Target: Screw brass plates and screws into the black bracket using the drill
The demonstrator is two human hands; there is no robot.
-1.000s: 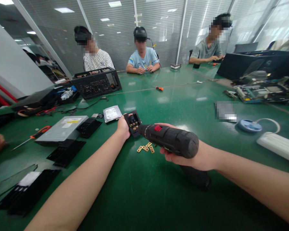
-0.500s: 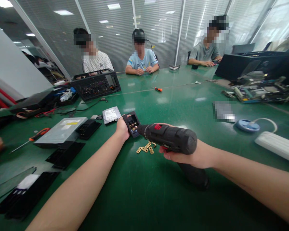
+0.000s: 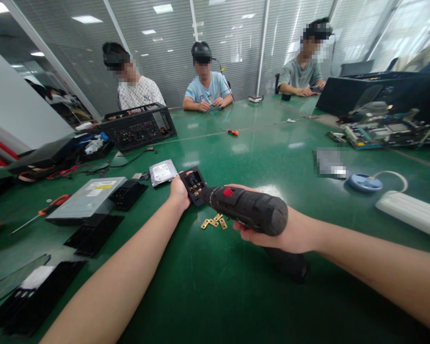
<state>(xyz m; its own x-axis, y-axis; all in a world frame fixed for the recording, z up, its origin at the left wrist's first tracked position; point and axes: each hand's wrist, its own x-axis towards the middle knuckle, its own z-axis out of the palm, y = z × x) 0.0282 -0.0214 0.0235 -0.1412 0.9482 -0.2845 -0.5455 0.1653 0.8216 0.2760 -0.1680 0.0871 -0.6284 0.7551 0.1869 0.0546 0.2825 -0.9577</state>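
Note:
My left hand (image 3: 179, 193) grips a small black case (image 3: 194, 184) by its left side, tilted up so its inside faces me. Brass-coloured pieces show inside the case. Wrapped round the handle of a black cordless drill (image 3: 251, 208) is my right hand (image 3: 272, 234). The drill points left, and its front end reaches the case's right side; whether the tip touches a screw is hidden. Below the case, several small brass plates (image 3: 213, 222) with holes lie on the green table (image 3: 186, 282). A hard drive (image 3: 162, 172) rests just behind my left hand.
To the left lie an optical drive (image 3: 88, 198), an orange-handled screwdriver (image 3: 43, 212) and black plastic parts (image 3: 93, 234). A computer case (image 3: 138, 126) stands at the back left. Circuit boards (image 3: 383, 129) and a white power strip (image 3: 412, 212) are at right. Three people sit opposite.
The view has shifted slightly. My hands keep hold of the black case and the drill, with the drill's front end still at the case.

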